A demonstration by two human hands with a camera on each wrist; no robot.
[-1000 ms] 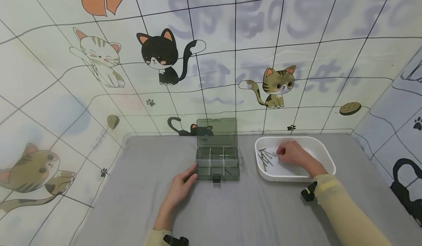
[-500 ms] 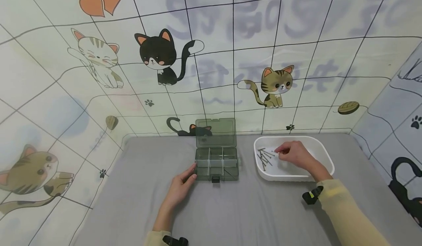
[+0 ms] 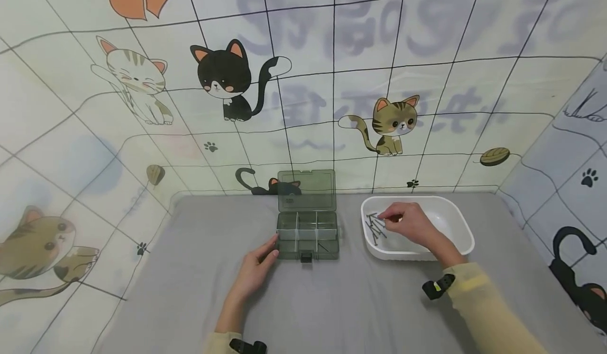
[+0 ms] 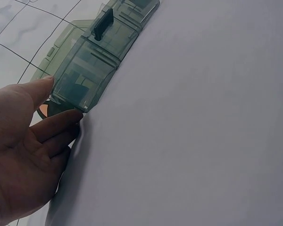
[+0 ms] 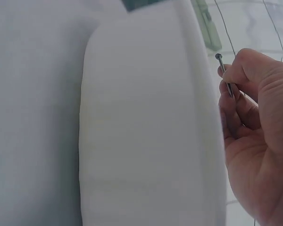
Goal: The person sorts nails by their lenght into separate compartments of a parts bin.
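My left hand (image 3: 254, 271) rests its loosely straight fingertips and thumb against the left side of a green see-through compartment box (image 3: 286, 246). The box's lid (image 3: 308, 190) stands raised at the back, and a thin dark nail (image 3: 323, 248) lies in its front right compartment. My right hand (image 3: 411, 225) is over the left half of a white tray (image 3: 417, 256). Between thumb and fingers it pinches a nail (image 5: 225, 74), head upward in the right wrist view. Several loose nails (image 3: 374, 233) lie at the tray's left end, just left of my right fingertips.
A grey cloth (image 3: 341, 306) covers the table. Behind it rises a wall sheet (image 3: 308, 106) printed with cats and grid lines, and similar sheets close both sides. The tray stands to the right of the box with a narrow gap between them.
My right hand has shifted left inside the tray, closer to the loose nails, and lifted slightly with its nail. My left hand stays at the box. The whole view has slid slightly.
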